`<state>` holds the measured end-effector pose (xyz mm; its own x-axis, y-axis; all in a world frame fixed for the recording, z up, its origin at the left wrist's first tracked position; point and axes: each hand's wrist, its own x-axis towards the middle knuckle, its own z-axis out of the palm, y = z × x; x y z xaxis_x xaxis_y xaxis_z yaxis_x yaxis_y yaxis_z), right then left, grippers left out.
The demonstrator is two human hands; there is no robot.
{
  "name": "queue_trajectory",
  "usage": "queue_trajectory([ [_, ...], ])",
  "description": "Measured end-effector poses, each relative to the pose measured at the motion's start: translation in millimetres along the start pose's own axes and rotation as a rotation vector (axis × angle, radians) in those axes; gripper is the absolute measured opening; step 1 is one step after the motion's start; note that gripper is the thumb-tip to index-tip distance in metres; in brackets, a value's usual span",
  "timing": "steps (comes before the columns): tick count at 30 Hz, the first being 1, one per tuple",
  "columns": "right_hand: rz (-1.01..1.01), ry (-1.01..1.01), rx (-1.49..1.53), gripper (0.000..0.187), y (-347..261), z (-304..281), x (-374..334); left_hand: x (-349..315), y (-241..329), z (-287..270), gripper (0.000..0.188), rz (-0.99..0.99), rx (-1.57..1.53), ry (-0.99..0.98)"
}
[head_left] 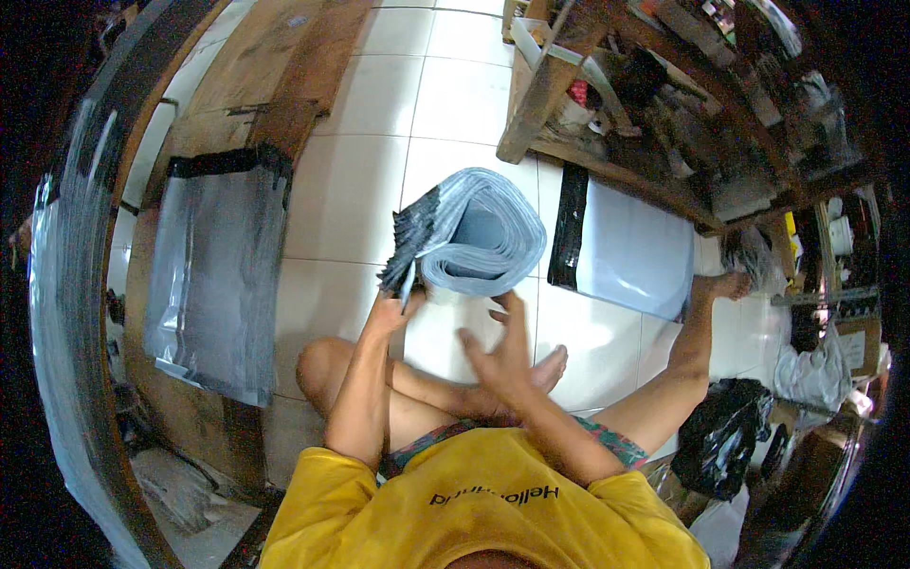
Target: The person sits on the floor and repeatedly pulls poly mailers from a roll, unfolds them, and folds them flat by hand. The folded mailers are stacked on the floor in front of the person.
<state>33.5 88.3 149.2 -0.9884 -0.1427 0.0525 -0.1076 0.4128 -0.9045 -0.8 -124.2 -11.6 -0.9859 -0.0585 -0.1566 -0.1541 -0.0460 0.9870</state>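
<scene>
A thick roll of grey plastic mailing bags [526, 223] is held up in front of me, its layers curled around an open middle. Ragged black edges of the bags stick out on its left side. My left hand [402, 309] grips the roll low on that black-edged side; its fingers are partly hidden by the plastic. Just below the roll is my right hand [502, 356], slightly blurred, with its fingers and thumb spread apart. Its fingertips come close to the roll's lower edge; whether they touch is hard to tell.
On the left, a stack of grey bags [223, 284] lies on a wooden board [256, 66]. Another grey stack [635, 247] rests on the tiled floor by a wooden shelf frame [616, 156]. A black plastic bag [725, 431] sits at right, beyond my bent legs.
</scene>
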Motion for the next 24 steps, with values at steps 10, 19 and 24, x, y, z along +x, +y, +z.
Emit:
queue_trajectory([
  [10, -0.069, 0.362, -0.070, 0.086, 20.4, 59.7, 32.0, -16.4, 63.5, 43.9, 0.026, 0.293, 0.077, 0.029],
  [19, 0.162, 0.358, 0.121, 0.056, 67.3, 34.1, 36.1, 1.6, 46.0, 56.0, 0.029, 0.248, 0.220, 0.363],
  [24, 0.043, 0.228, 0.019, 0.052, 38.9, -31.8, 94.0, 29.4, 109.1, -27.9, 0.045, -0.026, 0.198, 0.336],
])
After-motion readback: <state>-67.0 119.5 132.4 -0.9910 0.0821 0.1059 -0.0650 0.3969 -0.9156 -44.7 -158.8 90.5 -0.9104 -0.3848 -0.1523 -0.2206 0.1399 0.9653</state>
